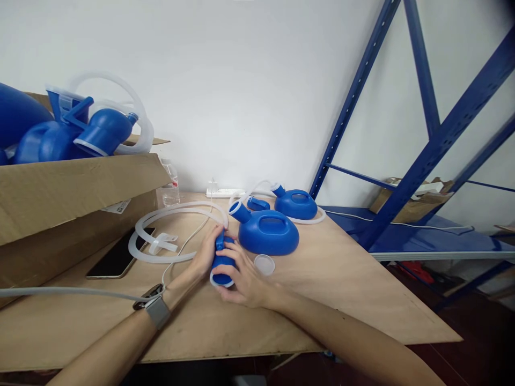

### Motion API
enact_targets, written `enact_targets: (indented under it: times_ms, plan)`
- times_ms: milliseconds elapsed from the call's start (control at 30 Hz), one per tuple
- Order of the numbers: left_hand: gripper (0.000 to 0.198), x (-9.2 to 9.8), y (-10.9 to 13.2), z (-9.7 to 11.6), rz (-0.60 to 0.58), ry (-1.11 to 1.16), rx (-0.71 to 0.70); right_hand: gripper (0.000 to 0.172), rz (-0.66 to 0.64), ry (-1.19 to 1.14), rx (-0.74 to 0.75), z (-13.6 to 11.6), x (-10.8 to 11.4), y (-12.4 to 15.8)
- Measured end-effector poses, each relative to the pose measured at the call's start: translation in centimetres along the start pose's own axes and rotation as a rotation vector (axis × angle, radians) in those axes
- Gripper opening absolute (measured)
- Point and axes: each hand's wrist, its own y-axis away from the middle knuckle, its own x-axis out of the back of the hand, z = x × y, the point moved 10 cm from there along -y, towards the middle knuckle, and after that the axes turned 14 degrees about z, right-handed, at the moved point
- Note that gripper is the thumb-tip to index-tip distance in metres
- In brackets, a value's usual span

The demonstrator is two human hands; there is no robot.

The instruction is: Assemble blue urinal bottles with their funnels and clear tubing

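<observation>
Both hands hold a blue plastic urinal funnel [223, 261] with a white rim, its wide opening turned toward me low over the wooden table. My left hand [208, 247], with a watch on its wrist, closes round the far, narrow end. My right hand [247, 276] grips the body and rim from the right. A clear hose [139, 244] loops on the table to the left, with a white plastic clip [163, 243] lying within it. Right of the hands stands a blue urinal bottle [269, 232] with a handle; a round translucent cap [264, 264] lies before it.
A cardboard box [80, 187] of blue funnels, bottles and hoses stands left. Beside it are a phone [116, 257] and water bottle [171, 182]. Another urinal bottle [295, 203] and a power strip [225, 193] lie behind. Blue metal shelving [418, 238] stands right.
</observation>
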Motion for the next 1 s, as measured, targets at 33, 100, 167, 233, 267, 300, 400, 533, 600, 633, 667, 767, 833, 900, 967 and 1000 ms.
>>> enact_targets:
  times_ms: [33,100,167,233,267,300,400,533,600,633,667,767,833,900,967,1000]
  plan:
    - [0.049,-0.5,0.3,0.6,-0.065,0.006,-0.041,0.043,0.028,-0.008,-0.031,0.5,0.3,0.1]
    - [0.069,-1.5,1.3,1.9,-0.223,-0.036,-0.15,0.053,0.119,-0.052,-0.102,1.6,1.3,0.3]
    - [0.093,-2.2,2.4,3.2,-0.356,-0.206,-0.314,0.069,0.218,-0.124,-0.168,2.9,2.3,0.6]
    - [0.103,-2.6,3.1,3.8,-0.403,-0.403,-0.44,0.088,0.257,-0.197,-0.255,4.3,2.5,1.0]
    - [0.102,-2.5,3.2,4.0,-0.395,-0.469,-0.473,0.097,0.257,-0.237,-0.314,5.1,2.3,1.2]
    - [0.098,-2.5,3.2,4.1,-0.378,-0.508,-0.49,0.105,0.249,-0.284,-0.383,5.9,2.0,1.5]
    - [0.091,-2.2,3.1,4.7,-0.314,-0.525,-0.521,0.124,0.209,-0.498,-0.601,8.0,0.8,2.1]
    - [0.098,-1.6,3.2,5.8,-0.222,-0.46,-0.564,0.135,0.095,-0.858,-0.788,8.6,-1.2,2.3]
    - [0.096,-1.5,3.5,6.3,-0.21,-0.446,-0.593,0.136,0.084,-0.931,-0.806,8.6,-1.4,2.1]
    - [0.094,-1.5,3.6,6.5,-0.211,-0.45,-0.608,0.136,0.092,-0.936,-0.801,8.7,-1.3,2.0]
    - [0.092,-1.5,3.7,6.7,-0.215,-0.456,-0.622,0.136,0.101,-0.929,-0.793,8.7,-1.2,1.8]
    - [0.087,-1.8,4.0,6.8,-0.241,-0.465,-0.652,0.133,0.102,-0.884,-0.769,8.7,-0.7,1.6]
    - [0.092,-1.9,3.9,6.4,-0.263,-0.454,-0.649,0.128,0.108,-0.845,-0.768,8.7,-0.2,1.6]
    - [0.104,-2.0,3.6,5.8,-0.28,-0.417,-0.628,0.123,0.133,-0.817,-0.772,8.8,0.2,1.6]
    - [0.118,-1.9,3.2,5.3,-0.297,-0.371,-0.599,0.118,0.172,-0.811,-0.776,9.0,0.6,1.6]
    - [0.122,-1.9,3.1,4.9,-0.314,-0.357,-0.584,0.117,0.19,-0.814,-0.778,9.1,0.7,1.6]
